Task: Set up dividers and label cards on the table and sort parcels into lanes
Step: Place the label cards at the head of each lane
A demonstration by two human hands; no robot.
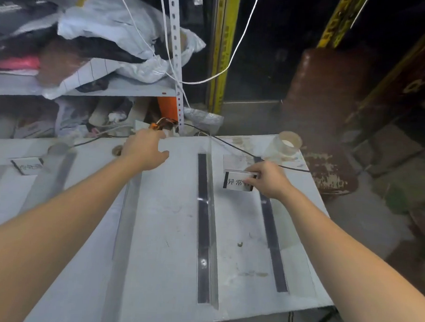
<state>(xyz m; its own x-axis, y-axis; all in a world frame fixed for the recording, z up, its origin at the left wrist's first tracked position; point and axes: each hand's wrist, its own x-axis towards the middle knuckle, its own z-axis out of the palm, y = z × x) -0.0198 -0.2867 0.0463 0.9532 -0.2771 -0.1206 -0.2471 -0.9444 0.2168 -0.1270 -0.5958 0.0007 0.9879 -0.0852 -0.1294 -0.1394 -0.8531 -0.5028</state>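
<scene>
Dividers of clear plastic run front to back along a white bench (169, 232), well apart, splitting it into lanes. The middle divider (210, 221) stands upright on a dark strip. The left divider (125, 230) is so transparent that only its edges show. On the right lies another dark strip (271, 236); I cannot tell whether a clear wall rises from it.

The bench top is scuffed and stained. A black cable (231, 144) trails across its far end, near a clear round container (286, 145). Behind stands a metal shelf (127, 87) piled with white plastic bags (110, 17); a white cord (225, 71) hangs beside it, and yellow posts (223, 51) rise in the dark beyond.

In the lane right of the middle divider, the right hand (270, 179) pinches a label card (237, 182) in a clear stand, black-edged and printed with Chinese characters, partly covered by the fingers. A second label card (27, 166) sits far left, too blurred to read.

The left hand (143, 150) reaches to the bench's far edge, thumb spread; its fingertips are hard to make out, so I cannot tell whether it grips anything.
</scene>
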